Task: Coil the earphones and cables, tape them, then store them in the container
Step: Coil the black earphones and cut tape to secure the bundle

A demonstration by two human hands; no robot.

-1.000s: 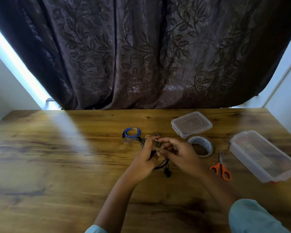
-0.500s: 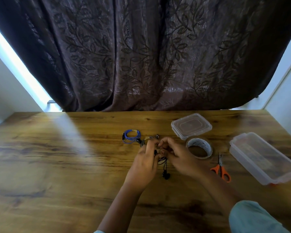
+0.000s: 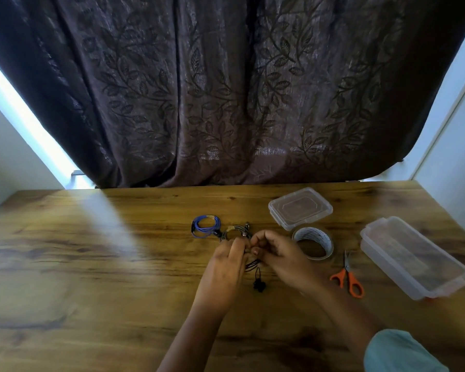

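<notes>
Both hands meet over the middle of the wooden table. My left hand [image 3: 226, 267] and my right hand [image 3: 282, 256] pinch black earphones [image 3: 258, 284] between their fingertips; the earbuds hang below on a short cord. Just beyond the hands lies a grey coiled cable [image 3: 234, 230] bound with tape. A blue coiled cable [image 3: 206, 229], also taped, lies to its left. The tape roll [image 3: 313, 242] sits right of my right hand. A clear container [image 3: 411, 256] stands at the right, and a clear lid [image 3: 300, 208] lies behind the tape.
Orange-handled scissors [image 3: 348, 277] lie between the tape roll and the container. A dark patterned curtain [image 3: 226, 89] hangs behind the table's far edge. White walls flank the table on both sides.
The hands have drawn closer together and the black cord is gathered tighter between them. The camera view has tilted slightly, so everything sits a bit lower in frame.
</notes>
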